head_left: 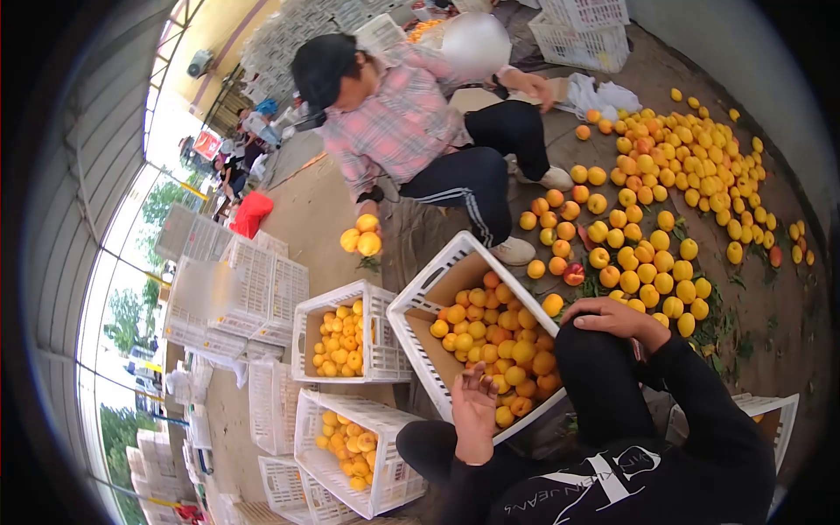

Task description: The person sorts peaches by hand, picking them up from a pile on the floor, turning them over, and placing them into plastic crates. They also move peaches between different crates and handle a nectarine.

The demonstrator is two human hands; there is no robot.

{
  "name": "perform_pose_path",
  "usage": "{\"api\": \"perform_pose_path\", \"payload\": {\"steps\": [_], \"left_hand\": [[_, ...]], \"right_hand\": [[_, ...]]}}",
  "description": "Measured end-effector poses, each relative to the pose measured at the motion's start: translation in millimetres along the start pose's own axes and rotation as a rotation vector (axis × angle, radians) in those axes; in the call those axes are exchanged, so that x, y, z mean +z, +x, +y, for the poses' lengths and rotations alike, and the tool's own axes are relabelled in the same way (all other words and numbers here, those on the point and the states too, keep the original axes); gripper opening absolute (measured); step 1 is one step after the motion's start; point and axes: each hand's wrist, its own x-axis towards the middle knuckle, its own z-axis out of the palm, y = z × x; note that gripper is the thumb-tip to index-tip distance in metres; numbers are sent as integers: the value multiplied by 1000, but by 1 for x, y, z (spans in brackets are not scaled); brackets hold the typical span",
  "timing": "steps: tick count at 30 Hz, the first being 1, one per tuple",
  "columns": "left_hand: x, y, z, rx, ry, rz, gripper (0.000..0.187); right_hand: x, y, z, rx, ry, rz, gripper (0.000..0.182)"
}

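Observation:
My left hand (473,415) is raised, palm up with fingers loosely curled and apart, over the near edge of a white plastic crate (426,297). Nothing shows in it. That crate is lined with cardboard and holds many yellow-orange peaches (500,337). My right hand (605,317) lies on my knee, fingers stretched out and holding nothing. Just beyond it, loose peaches (647,273) are spread over the ground among green leaves, and one redder fruit (574,274) lies nearest the crate.
Facing me, a crouching person in a plaid shirt (411,122) holds several peaches (360,236) in one hand. Two more filled crates (385,328) (394,464) stand at left, with stacked crates (254,289) behind. A larger peach heap (700,157) reaches toward the wall.

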Motion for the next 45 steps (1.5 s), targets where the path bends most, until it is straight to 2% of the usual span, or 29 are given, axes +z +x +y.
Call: {"api": "perform_pose_path", "payload": {"steps": [3,4,7,8,9,10,11,12,14,15,17,18,20,22,24,27,30,33,35,36,37,38,39,40,41,42,45], "left_hand": [[51,46,-45,8,371,-143,19],[62,66,-64,82,553,-242,20],[97,113,-117,243,1082,-350,20],[105,136,-157,312,1355,-451,20],[94,150,-166,486,1594,-466,20],[80,161,-181,563,1715,-480,21],[93,151,-181,650,1916,-604,22],[94,152,-183,749,1971,-727,24],[96,149,-184,748,1972,-732,25],[91,151,-183,642,1934,-676,24],[93,147,-183,524,1954,-539,24],[94,149,-182,553,1977,-599,26],[97,150,-178,609,2026,-720,32],[122,141,-181,494,2043,-678,23],[145,133,-186,405,2056,-627,20],[132,140,-188,347,2047,-611,20],[125,141,-189,305,1992,-693,20],[136,137,-204,-20,1839,-531,20],[147,132,-215,-218,1719,-415,21],[153,130,-221,-308,1656,-352,21],[159,128,-225,-351,1563,-344,21],[165,128,-228,-356,1463,-371,22],[173,128,-229,-343,1364,-415,22],[181,129,-231,-340,1305,-445,23],[187,130,-229,-335,1249,-466,23],[192,131,-227,-336,1210,-487,23],[205,136,-215,-343,1114,-509,24]], "right_hand": [[-25,2,31,61,95,-107,41],[-32,1,43,33,119,-133,42],[-60,-11,61,12,213,-113,45],[-88,-38,85,137,112,39,47],[-104,-41,109,229,-3,76,50],[-120,-51,152,303,-74,250,52],[-135,-59,197,372,-149,408,55],[-157,-75,226,355,-227,602,55],[-214,-110,289,390,-343,1004,56],[-248,-128,287,526,-328,1096,60],[-306,-154,296,634,-650,1267,70],[-335,-163,302,706,-756,1346,75],[-398,-170,305,807,-813,1419,81],[-440,-173,303,773,-887,1476,89],[-479,-174,309,889,-755,1387,94],[-498,-176,312,1058,-668,1241,94],[-492,-175,342,961,-783,1257,85],[-466,-181,330,843,-802,1149,72],[-432,-178,324,891,-1016,956,54],[-409,-180,342,805,-1145,940,53],[-388,-176,343,811,-1098,882,54],[-358,-170,349,712,-1134,956,54],[-332,-163,352,719,-995,973,52],[-308,-155,353,689,-1139,989,49],[-290,-147,343,746,-1146,911,46],[-271,-143,337,731,-1124,941,44],[-249,-146,331,621,-1025,948,42]]}}
